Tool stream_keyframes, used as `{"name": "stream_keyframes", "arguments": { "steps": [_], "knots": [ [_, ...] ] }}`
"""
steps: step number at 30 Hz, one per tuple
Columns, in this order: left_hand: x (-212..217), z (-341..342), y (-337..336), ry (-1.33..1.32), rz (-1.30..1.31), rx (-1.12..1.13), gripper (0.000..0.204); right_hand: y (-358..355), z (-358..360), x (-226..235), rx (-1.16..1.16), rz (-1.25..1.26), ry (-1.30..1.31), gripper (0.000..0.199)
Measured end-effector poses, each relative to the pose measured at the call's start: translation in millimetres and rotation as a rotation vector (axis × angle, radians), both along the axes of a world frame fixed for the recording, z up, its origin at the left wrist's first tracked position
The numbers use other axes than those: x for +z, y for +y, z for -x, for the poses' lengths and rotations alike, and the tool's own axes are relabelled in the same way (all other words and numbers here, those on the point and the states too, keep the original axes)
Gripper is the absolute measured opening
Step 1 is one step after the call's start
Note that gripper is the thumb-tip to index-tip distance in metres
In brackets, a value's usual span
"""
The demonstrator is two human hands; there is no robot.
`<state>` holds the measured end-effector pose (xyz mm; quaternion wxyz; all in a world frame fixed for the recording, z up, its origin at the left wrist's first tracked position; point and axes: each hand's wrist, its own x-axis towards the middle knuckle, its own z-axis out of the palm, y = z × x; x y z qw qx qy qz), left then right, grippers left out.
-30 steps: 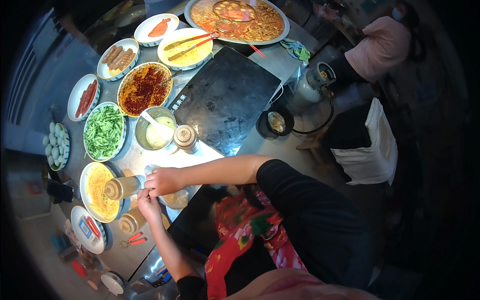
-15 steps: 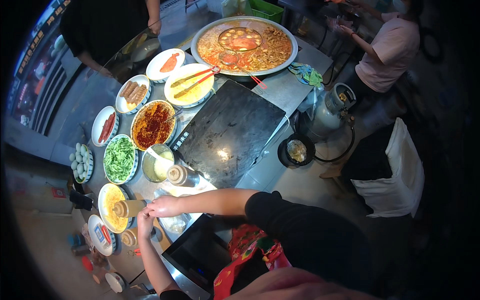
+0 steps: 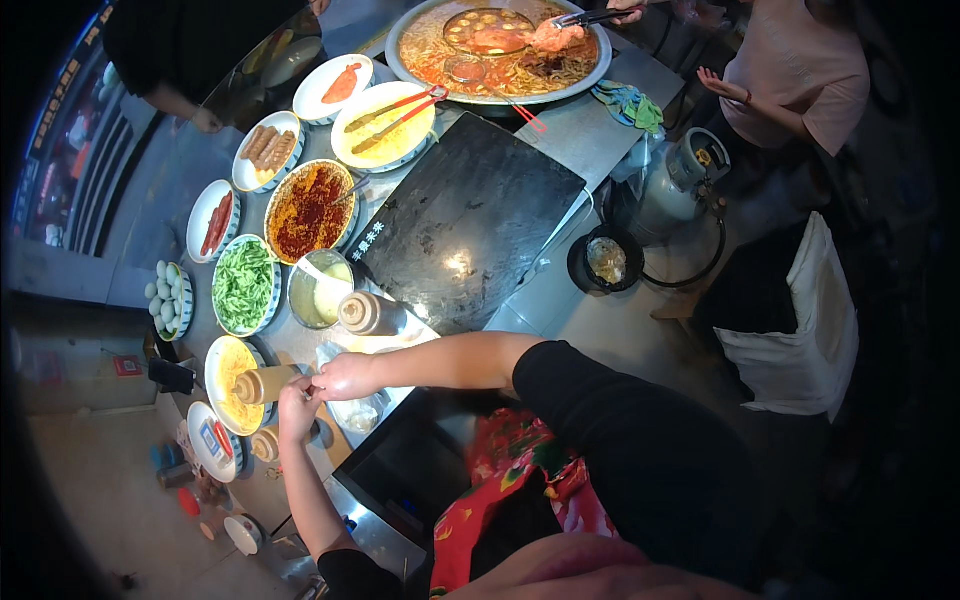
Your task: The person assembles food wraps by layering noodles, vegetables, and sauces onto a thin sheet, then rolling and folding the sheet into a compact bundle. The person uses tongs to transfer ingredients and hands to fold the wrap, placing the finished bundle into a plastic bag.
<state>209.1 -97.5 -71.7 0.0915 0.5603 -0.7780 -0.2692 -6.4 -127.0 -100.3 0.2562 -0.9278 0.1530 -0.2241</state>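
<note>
My left hand [image 3: 297, 410] and my right hand [image 3: 347, 377] meet at the near left of the counter, fingertips pinched together. What lies between the fingers, if anything, is too small to make out. Just left of them a squeeze bottle of tan sauce [image 3: 268, 385] stands by a white bowl of yellow shreds [image 3: 222, 365]. A second squeeze bottle [image 3: 264, 444] is partly hidden behind my left hand. Beneath my right forearm lies a clear plastic bag [image 3: 362, 411]. Beyond that forearm are another sauce bottle [image 3: 366, 314] and a metal pot with a white ladle [image 3: 310, 305].
A black griddle plate [image 3: 470, 220] fills the middle. Bowls of cucumber shreds [image 3: 243, 285], chili sauce [image 3: 310, 205] and sausages [image 3: 268, 150] line the left. At the far end, a person's hand [image 3: 628, 10] holds tongs over a big stew pan [image 3: 600, 70]. A gas cylinder [image 3: 672, 185] stands right.
My hands stay together beside the bottle, fingers shifting slightly. The view has shifted a little. At the stew pan, a person's hand with tongs now lifts a reddish piece of food.
</note>
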Motion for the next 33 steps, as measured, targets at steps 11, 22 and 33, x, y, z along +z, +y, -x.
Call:
{"name": "stream_keyframes", "arguments": {
  "steps": [11, 22, 33],
  "knots": [
    [68, 161, 102, -0.053, 0.328, 0.287, 0.022, 148, 215, 14, -0.176, -0.562, -0.144, 0.029],
    [-46, 464, 131, 0.294, -0.351, -0.678, 0.035, 289, 412, -78, -0.836, -0.992, 0.001, 0.024],
    [-172, 486, 118, -0.098, -0.466, -0.863, 0.018, 310, 383, -137, -1.041, -0.981, -0.166, 0.014]
  ]
}}
